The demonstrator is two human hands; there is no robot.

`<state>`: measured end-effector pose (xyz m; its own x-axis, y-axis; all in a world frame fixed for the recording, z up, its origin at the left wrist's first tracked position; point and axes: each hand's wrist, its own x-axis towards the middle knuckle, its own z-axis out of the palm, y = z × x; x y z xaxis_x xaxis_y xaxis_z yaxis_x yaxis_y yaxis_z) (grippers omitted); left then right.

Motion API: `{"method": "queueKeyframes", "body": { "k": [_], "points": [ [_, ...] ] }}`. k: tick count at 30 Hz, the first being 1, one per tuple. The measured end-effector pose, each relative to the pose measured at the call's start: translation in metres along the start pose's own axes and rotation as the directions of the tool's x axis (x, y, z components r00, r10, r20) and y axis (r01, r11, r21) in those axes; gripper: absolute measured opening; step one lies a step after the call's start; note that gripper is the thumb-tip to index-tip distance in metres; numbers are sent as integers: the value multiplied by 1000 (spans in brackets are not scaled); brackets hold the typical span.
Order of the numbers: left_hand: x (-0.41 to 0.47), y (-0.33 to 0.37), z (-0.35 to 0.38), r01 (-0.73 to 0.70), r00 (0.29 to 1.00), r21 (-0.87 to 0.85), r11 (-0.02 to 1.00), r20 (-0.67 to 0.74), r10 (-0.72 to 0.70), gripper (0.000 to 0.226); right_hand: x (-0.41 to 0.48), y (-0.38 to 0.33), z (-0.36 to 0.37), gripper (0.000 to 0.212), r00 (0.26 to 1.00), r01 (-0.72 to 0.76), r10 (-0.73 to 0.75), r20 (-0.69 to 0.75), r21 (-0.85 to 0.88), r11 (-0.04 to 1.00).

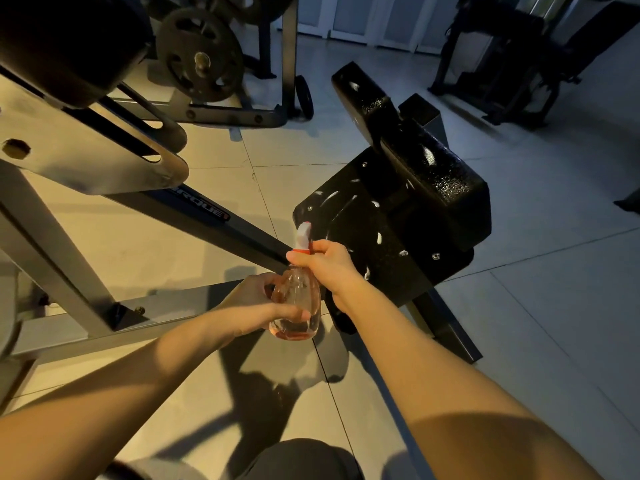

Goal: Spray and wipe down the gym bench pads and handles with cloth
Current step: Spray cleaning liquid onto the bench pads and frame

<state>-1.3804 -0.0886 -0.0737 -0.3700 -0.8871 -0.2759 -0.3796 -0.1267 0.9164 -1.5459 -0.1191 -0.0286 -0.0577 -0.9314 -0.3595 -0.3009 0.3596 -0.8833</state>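
At the far left the grey frame [69, 237] of another machine slopes across the tiled floor [207, 244], with a weight plate [199, 60] beyond it. Near the middle, the left hand [256, 303] wraps round the body of the spray bottle [299, 306] from the left, thumb across its near side. It steadies the clear bottle, with its pinkish liquid, low in front of the person. The right hand [329, 266] comes over from the right and closes round the neck just under the white nozzle [304, 233], wrist bent down. Whether a finger lies on the trigger I cannot tell. The nozzle faces away toward the black seat pad [381, 230], so the two-handed hold looks meant for aiming or for adjusting the head. White wet streaks lie on the seat pad and on the back pad [433, 174] rising behind it, which suggests wiping is due soon. No cloth is in view.
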Motion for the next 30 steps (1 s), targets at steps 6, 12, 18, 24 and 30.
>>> {"method": "queueKeyframes", "body": {
  "k": [6,12,18,24,30],
  "points": [
    [11,16,-4,-75,997,-10,997,9,75,72,1,-8,-15,25,992,81,-72,-106,77,994],
    [23,31,-6,-113,982,-86,990,140,124,59,2,-8,-25,42,957,109,-87,-275,65,992],
    [31,0,-12,-95,979,0,995,182,94,73,-10,14,-16,55,947,63,-59,-316,3,998],
    [34,-18,-10,59,946,-18,998,321,-50,75,-35,25,-20,49,911,60,-75,-406,-49,997],
    [29,-40,-4,103,893,107,989,427,-139,65,-54,57,-7,91,909,-78,111,-402,97,992]
  ]
}}
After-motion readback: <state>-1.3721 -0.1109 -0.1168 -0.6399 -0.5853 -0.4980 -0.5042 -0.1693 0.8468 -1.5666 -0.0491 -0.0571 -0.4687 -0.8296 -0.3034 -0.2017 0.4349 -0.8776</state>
